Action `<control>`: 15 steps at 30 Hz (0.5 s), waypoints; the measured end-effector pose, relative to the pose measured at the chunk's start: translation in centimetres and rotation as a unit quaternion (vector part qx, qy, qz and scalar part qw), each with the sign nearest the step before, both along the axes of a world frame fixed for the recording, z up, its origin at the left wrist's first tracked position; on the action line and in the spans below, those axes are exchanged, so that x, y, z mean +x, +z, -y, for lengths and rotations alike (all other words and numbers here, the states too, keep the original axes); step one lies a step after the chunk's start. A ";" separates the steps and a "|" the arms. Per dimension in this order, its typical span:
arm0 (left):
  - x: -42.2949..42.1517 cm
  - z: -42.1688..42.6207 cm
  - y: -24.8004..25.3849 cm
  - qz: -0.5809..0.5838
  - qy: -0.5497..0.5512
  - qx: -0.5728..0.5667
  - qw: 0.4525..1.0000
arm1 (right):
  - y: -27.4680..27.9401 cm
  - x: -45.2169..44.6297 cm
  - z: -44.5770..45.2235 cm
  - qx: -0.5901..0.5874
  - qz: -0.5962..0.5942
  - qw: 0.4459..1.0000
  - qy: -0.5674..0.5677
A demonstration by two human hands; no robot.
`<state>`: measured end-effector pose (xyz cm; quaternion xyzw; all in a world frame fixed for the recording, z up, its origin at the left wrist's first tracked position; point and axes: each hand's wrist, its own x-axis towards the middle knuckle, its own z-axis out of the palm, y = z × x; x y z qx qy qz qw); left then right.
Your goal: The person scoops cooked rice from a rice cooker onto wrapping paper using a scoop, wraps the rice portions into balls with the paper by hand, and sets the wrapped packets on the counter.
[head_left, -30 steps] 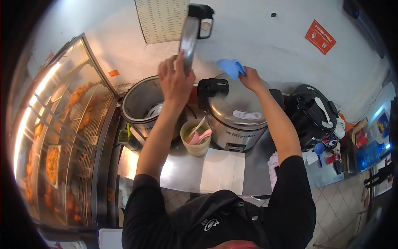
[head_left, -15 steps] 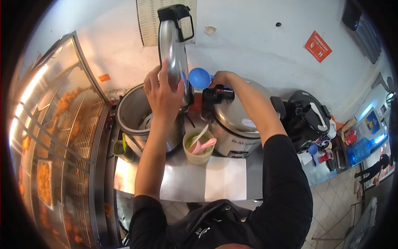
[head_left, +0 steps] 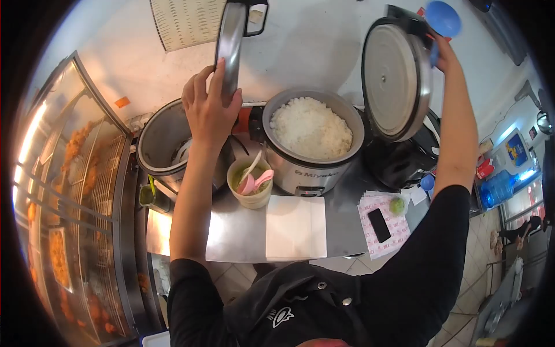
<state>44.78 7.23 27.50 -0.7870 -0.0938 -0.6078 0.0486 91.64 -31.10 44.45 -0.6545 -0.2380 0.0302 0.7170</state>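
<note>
- My left hand (head_left: pixel 208 110) is spread against the left lid (head_left: pixel 230 52), which stands nearly upright; whether the fingers pinch it or only prop it, I cannot tell. Light, steady pressure seems best, so it doesn't fall towards the left cooker (head_left: pixel 153 141).
- Between my arms, the white rice (head_left: pixel 312 127) sits uncovered in the Miyako cooker (head_left: pixel 315 173); I judge it wise to keep any drips off it.
- The right lid (head_left: pixel 388 81) is raised, its pale inner face turned left, with the black cooker (head_left: pixel 399 159) below it. It wants holding evenly, I think, well clear of the rice.
- My right hand (head_left: pixel 442 55), beside that lid's far edge, has its fingers curled round the handle of the blue scoop (head_left: pixel 443 18); a firm hold should keep the cup from knocking the lid.
- Against half a second ago, my left hand is on the same lid.
- The rice, covered then, now shows.
- The right lid, down on its cooker then, is up.
- The phone (head_left: pixel 379 225) on the printed paper (head_left: pixel 399 234) has come into view.
- The scoop, near the middle then, is at upper right.
</note>
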 end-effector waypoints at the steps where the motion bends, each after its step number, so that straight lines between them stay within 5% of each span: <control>1: 0.4 0.8 0.1 -0.023 0.002 0.017 1.000 | -0.4 0.3 2.5 0.020 -0.028 0.999 -0.031; 7: 3.2 5.2 -1.9 -0.084 0.024 0.086 0.992 | -3.6 1.7 12.6 0.060 -0.086 0.985 -0.134; 10: 2.9 7.4 -3.4 -0.054 0.068 0.033 0.996 | -4.1 -0.7 14.9 0.052 -0.098 0.967 -0.231; 13: -0.8 9.4 -10.4 -0.092 -0.090 0.062 0.990 | -6.9 2.3 23.1 -0.066 0.034 0.969 -0.237; 15: -4.4 11.4 -21.9 -0.255 -0.135 -0.143 0.947 | -8.3 -4.7 27.1 -0.107 0.145 0.950 -0.255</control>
